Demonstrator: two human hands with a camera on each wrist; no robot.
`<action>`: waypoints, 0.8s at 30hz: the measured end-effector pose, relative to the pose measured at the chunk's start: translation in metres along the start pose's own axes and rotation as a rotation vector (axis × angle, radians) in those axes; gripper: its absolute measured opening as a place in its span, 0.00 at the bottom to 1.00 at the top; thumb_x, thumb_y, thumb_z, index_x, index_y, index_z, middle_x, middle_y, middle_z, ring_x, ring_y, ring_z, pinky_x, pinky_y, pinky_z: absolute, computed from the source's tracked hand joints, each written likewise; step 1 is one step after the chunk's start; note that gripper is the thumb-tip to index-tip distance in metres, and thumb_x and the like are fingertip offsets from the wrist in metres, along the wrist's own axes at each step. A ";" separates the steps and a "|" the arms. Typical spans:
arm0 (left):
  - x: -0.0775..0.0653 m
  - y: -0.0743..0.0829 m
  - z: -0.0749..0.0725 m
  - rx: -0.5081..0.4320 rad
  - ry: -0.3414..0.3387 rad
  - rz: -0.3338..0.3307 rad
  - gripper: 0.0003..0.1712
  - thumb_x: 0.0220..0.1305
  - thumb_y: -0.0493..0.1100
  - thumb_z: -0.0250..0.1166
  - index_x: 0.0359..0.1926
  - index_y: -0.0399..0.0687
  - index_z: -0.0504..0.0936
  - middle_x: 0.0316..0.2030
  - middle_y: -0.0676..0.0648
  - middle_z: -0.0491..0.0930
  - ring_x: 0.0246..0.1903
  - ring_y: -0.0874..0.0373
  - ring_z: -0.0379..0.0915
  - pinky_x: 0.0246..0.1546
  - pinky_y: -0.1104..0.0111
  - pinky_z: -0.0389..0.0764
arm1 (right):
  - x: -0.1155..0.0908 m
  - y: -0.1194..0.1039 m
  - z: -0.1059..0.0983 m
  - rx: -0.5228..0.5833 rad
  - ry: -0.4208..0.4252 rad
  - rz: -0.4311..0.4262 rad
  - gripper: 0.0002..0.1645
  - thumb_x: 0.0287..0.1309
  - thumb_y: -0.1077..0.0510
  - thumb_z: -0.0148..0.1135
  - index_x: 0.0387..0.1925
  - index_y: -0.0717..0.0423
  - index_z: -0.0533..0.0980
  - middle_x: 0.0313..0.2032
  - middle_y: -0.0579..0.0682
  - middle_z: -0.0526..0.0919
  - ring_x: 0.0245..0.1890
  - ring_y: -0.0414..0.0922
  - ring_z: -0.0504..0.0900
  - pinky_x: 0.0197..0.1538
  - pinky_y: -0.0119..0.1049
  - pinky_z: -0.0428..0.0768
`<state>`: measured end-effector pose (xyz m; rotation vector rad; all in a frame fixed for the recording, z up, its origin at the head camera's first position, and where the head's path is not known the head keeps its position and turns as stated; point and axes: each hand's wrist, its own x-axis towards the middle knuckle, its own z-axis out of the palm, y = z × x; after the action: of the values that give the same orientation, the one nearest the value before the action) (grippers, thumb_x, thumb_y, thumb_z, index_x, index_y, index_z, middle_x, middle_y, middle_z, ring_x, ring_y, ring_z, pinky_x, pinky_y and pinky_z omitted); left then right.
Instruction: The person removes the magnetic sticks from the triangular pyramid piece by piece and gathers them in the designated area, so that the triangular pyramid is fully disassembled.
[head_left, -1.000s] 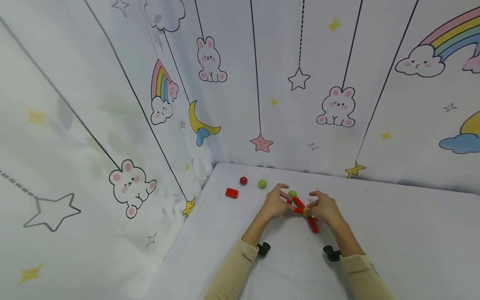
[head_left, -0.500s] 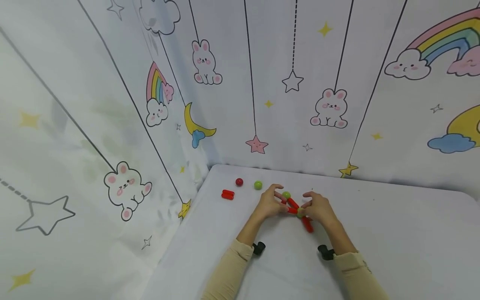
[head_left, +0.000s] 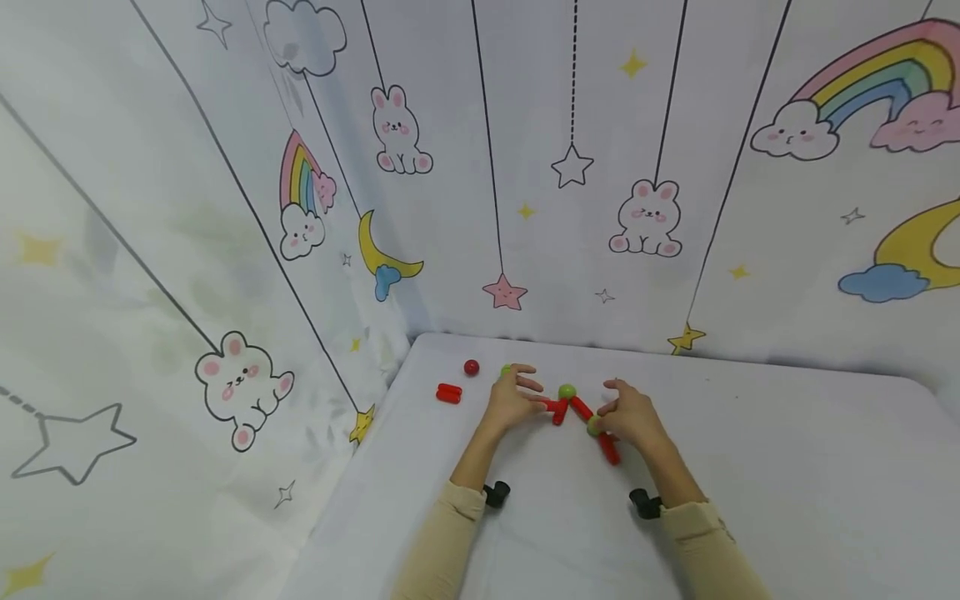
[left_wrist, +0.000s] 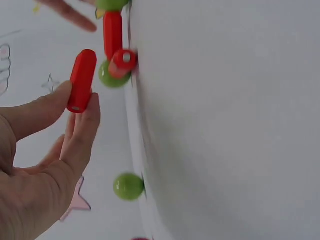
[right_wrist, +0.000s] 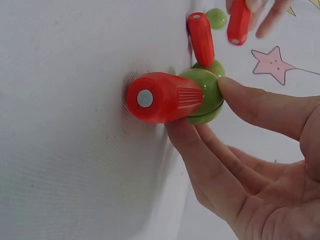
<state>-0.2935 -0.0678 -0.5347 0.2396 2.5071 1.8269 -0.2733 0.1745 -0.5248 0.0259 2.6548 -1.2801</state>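
Note:
In the left wrist view my left hand [left_wrist: 50,145] pinches a short red rod [left_wrist: 82,80] with a grey end between thumb and fingers, raised off the tabletop. My right hand [head_left: 633,418] grips a green ball [right_wrist: 205,95], thumb on one side and fingers under the other. From that ball a thick red rod [right_wrist: 175,97] with a grey metal disc at its end points toward the near side. Another red rod [head_left: 581,408] links it to a second green ball [head_left: 567,391], from which a further red rod [head_left: 560,412] extends, close to the left hand's rod.
A red ball [head_left: 471,367] and two red rods side by side [head_left: 449,393] lie at the back left of the white table [head_left: 555,517]. A loose green ball [left_wrist: 128,186] sits partly behind my left hand in the head view. Printed fabric [head_left: 450,208] hangs behind and left.
My left hand has drawn away to the left with its red rod, widening the gap from the green ball in my right hand. The right hand keeps its grip; the head view has shifted slightly.

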 end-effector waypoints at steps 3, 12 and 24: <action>-0.002 -0.002 -0.016 -0.040 0.028 -0.017 0.40 0.53 0.26 0.78 0.67 0.40 0.74 0.50 0.39 0.84 0.44 0.51 0.88 0.44 0.62 0.87 | 0.001 0.002 -0.002 0.039 -0.009 0.004 0.51 0.54 0.66 0.77 0.74 0.66 0.61 0.47 0.63 0.87 0.39 0.51 0.88 0.38 0.42 0.88; -0.012 -0.013 -0.048 -0.128 -0.008 -0.064 0.40 0.56 0.29 0.77 0.69 0.37 0.71 0.57 0.34 0.80 0.48 0.48 0.87 0.49 0.60 0.87 | 0.004 0.010 -0.003 0.200 -0.041 0.024 0.49 0.57 0.66 0.74 0.75 0.66 0.60 0.55 0.66 0.83 0.47 0.54 0.87 0.44 0.47 0.89; -0.022 -0.030 -0.100 -0.186 0.080 -0.082 0.37 0.59 0.30 0.75 0.68 0.37 0.71 0.60 0.27 0.77 0.45 0.48 0.88 0.47 0.64 0.87 | 0.007 0.012 -0.001 0.220 -0.044 0.031 0.46 0.59 0.64 0.74 0.75 0.66 0.62 0.55 0.66 0.84 0.46 0.54 0.88 0.46 0.48 0.88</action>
<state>-0.2861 -0.1745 -0.5339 0.0586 2.3351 2.0579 -0.2787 0.1823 -0.5347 0.0690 2.4554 -1.5378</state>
